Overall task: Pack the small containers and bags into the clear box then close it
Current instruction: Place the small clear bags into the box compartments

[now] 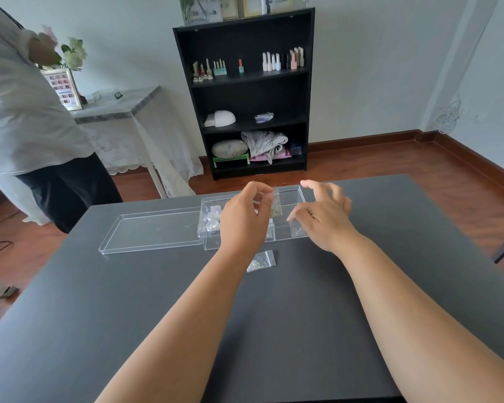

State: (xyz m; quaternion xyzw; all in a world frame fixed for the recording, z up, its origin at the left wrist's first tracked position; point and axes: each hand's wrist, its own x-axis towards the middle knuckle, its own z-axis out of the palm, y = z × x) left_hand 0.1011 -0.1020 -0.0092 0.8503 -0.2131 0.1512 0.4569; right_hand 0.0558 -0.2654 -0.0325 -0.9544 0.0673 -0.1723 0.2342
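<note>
The clear box stands open at the far middle of the dark table. Small round containers sit in its left end. My left hand hovers over the box and pinches a small clear bag by its top edge. My right hand is over the box's right part, fingers spread, fingertips on another clear bag that lies in the right compartment. A third small bag with pale bits lies on the table just in front of the box. The box's clear lid lies flat to its left.
A person in a grey shirt stands past the table's far left corner. A black shelf unit with nail polish bottles stands against the far wall. A lace-covered side table is at the left. The table's right edge drops to wooden floor.
</note>
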